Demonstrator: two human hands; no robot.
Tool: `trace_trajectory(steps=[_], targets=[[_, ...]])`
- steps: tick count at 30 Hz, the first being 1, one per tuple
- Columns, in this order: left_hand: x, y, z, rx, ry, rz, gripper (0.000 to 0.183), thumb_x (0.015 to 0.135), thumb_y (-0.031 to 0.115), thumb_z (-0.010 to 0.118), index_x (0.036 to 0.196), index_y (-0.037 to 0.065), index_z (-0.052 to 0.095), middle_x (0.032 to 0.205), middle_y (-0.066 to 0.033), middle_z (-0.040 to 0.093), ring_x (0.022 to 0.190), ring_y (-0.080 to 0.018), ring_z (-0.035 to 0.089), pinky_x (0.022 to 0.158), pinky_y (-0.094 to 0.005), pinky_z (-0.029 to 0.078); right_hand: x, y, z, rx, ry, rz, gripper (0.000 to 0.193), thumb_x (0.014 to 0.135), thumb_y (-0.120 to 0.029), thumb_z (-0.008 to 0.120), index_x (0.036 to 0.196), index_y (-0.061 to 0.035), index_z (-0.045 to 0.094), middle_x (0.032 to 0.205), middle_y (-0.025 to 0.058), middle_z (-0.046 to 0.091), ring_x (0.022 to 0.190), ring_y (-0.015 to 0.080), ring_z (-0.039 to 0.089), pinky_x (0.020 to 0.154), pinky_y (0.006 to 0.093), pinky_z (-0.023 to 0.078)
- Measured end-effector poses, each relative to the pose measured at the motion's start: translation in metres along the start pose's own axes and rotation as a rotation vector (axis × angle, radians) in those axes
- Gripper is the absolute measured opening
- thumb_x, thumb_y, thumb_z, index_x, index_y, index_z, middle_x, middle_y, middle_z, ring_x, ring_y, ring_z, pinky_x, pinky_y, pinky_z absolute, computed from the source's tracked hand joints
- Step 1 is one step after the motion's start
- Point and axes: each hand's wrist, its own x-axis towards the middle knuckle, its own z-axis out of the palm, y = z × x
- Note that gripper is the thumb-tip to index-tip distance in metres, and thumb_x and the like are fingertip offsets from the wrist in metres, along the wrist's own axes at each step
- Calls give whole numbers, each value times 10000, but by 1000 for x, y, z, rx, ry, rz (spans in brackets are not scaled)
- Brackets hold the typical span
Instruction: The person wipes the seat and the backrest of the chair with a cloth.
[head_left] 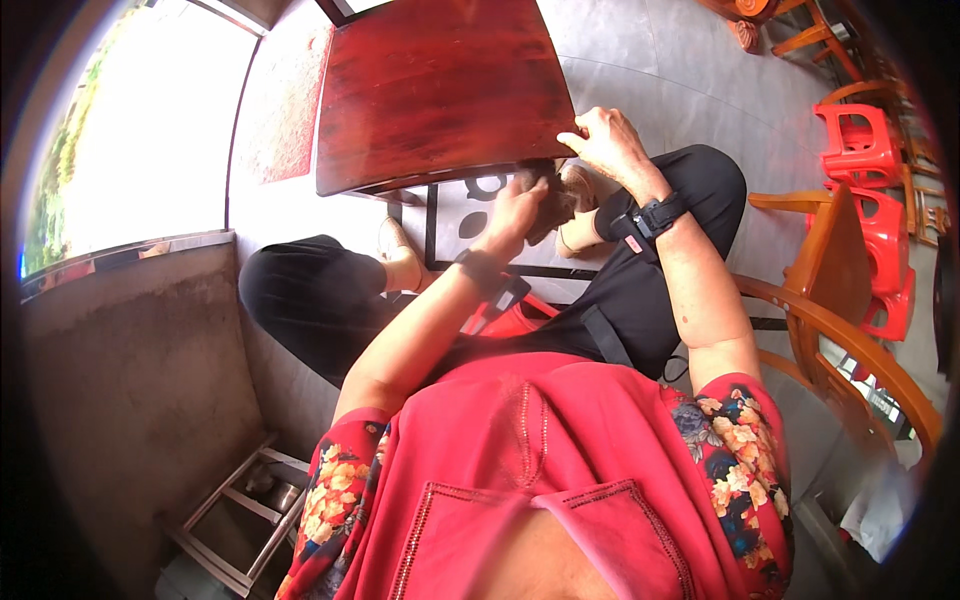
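A low, glossy red-brown wooden table (440,90) stands in front of me. My left hand (512,215) is below its near edge, close to the right corner. Its fingers are closed on a dark brown, bunched rag (550,212), which touches the table's underside edge or leg; the exact contact is hidden. At the near right corner, my right hand (608,145) grips the tabletop, with its thumb and fingers at the edge.
Red plastic stools (860,145) and a wooden chair (835,245) stand to the right. A low wall (130,350) runs along the left, with a small metal rack (245,510) beside it. My feet in light shoes (395,240) are near the table's base.
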Motion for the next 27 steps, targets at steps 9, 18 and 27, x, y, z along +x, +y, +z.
trace_trajectory(steps=[9, 18, 27], targets=[[14, -4, -9, 804, 104, 272, 306, 836, 282, 624, 1050, 63, 633, 868, -188, 677, 780, -348, 667, 669, -443, 523, 0, -4, -4, -5, 54, -44, 354, 794, -287, 729, 693, 36, 626, 610, 222, 565, 580, 383, 575, 578, 429, 469], [-47, -50, -95, 738, -254, 256, 343, 819, 371, 636, 1056, 123, 657, 1016, -114, 677, 935, -306, 660, 819, -425, 524, -1, -11, -12, -56, 30, 5, 380, 782, -331, 738, 692, 30, 660, 726, 239, 641, 720, 400, 646, 671, 454, 531], [-5, -136, -266, -1636, 526, -301, 365, 878, 358, 529, 1119, 104, 635, 1070, -152, 682, 959, -316, 656, 773, -457, 561, -3, -8, -9, 7, 40, 24, 399, 776, -303, 750, 621, 28, 588, 636, 240, 583, 630, 424, 582, 594, 452, 487]])
